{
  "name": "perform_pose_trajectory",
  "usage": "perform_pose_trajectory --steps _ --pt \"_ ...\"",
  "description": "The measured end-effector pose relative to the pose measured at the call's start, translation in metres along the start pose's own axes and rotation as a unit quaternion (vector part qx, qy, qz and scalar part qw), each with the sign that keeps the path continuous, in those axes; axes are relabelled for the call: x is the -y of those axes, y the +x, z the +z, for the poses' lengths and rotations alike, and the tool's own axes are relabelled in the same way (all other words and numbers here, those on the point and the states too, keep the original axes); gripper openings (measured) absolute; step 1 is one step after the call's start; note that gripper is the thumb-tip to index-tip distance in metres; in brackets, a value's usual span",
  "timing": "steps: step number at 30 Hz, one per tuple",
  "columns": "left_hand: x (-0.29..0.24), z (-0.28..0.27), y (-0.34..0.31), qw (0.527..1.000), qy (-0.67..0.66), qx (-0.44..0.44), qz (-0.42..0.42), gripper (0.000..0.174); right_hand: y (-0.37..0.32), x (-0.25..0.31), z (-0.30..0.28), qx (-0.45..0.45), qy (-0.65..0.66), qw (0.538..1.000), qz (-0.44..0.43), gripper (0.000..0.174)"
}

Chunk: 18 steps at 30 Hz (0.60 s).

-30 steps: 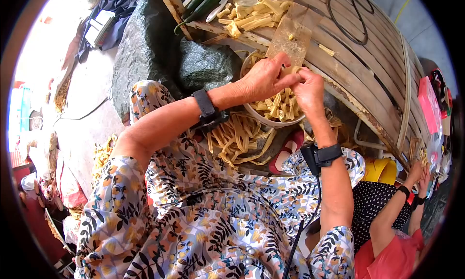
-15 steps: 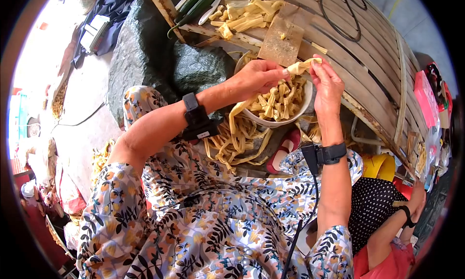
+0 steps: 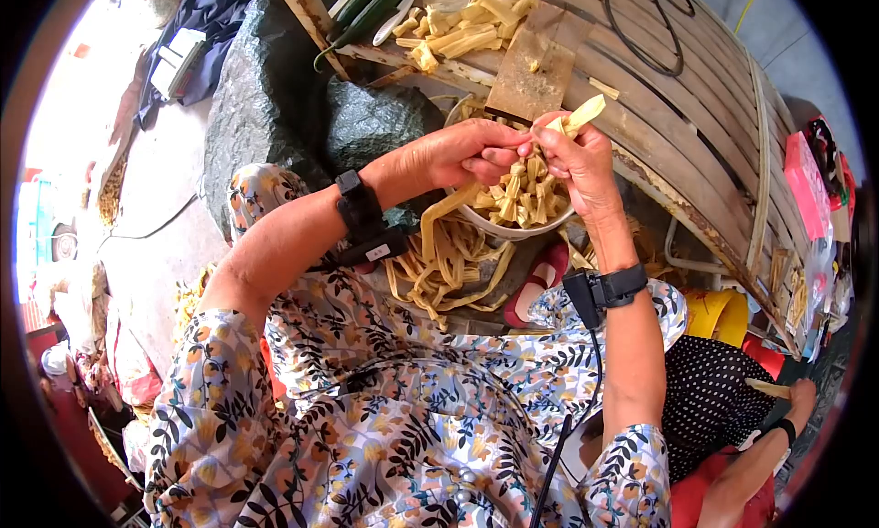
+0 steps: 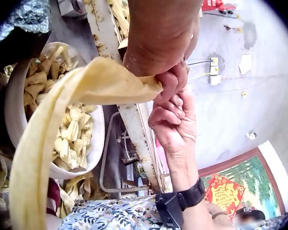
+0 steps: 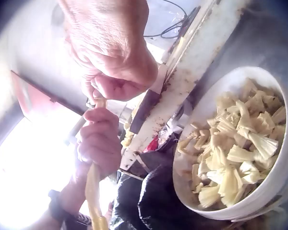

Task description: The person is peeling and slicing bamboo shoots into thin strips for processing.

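Over a white bucket (image 5: 273, 201) of knotted yellow pieces (image 5: 221, 167), both hands meet on one long pale-yellow strip (image 4: 33, 139). The left hand (image 3: 467, 155) grips the strip with curled fingers, and its tail hangs down from that fist in the left wrist view. Fingers of the right hand (image 3: 584, 162) pinch the other part, whose flat end (image 3: 586, 114) sticks up past them. The two hands' fingertips touch or nearly touch; the strip between them is mostly hidden.
A slatted wooden surface (image 3: 659, 116) holds a board (image 3: 531, 75), more yellow pieces (image 3: 472, 33), cucumbers (image 3: 371, 13) and a cable. Loose strips (image 3: 449, 272) lie beside the shoe. Dark green plastic (image 3: 265, 97) stands left; another person sits at right.
From being spread apart along the strip half a second ago, the hands have come together. The strip's flat end now points up from the right hand. The other person's arm has shifted lower.
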State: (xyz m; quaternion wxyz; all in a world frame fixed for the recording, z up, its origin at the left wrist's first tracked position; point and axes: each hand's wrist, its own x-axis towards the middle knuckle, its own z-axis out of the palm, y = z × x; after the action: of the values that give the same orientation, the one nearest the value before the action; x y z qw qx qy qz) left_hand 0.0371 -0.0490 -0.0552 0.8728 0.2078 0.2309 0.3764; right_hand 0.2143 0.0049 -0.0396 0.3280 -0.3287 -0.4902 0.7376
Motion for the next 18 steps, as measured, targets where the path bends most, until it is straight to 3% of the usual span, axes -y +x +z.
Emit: perform_pose_trajectory --steps 4,15,16,18 --pt "-0.008 0.001 -0.001 0.999 0.040 -0.027 0.009 0.020 -0.001 0.007 -0.010 -0.055 0.041 0.998 0.016 0.013" --pt "-0.010 0.004 0.000 0.992 0.123 -0.022 0.018 0.025 0.002 0.014 -0.020 -0.049 0.053 0.996 0.047 0.010" --pt "-0.013 -0.001 0.000 0.989 0.147 0.022 0.018 0.025 0.003 0.015 -0.021 -0.046 0.050 0.997 0.042 0.010" --pt "-0.011 0.011 -0.006 0.967 0.249 -0.033 0.045 0.027 0.002 0.024 -0.020 -0.051 0.033 0.997 0.039 0.013"
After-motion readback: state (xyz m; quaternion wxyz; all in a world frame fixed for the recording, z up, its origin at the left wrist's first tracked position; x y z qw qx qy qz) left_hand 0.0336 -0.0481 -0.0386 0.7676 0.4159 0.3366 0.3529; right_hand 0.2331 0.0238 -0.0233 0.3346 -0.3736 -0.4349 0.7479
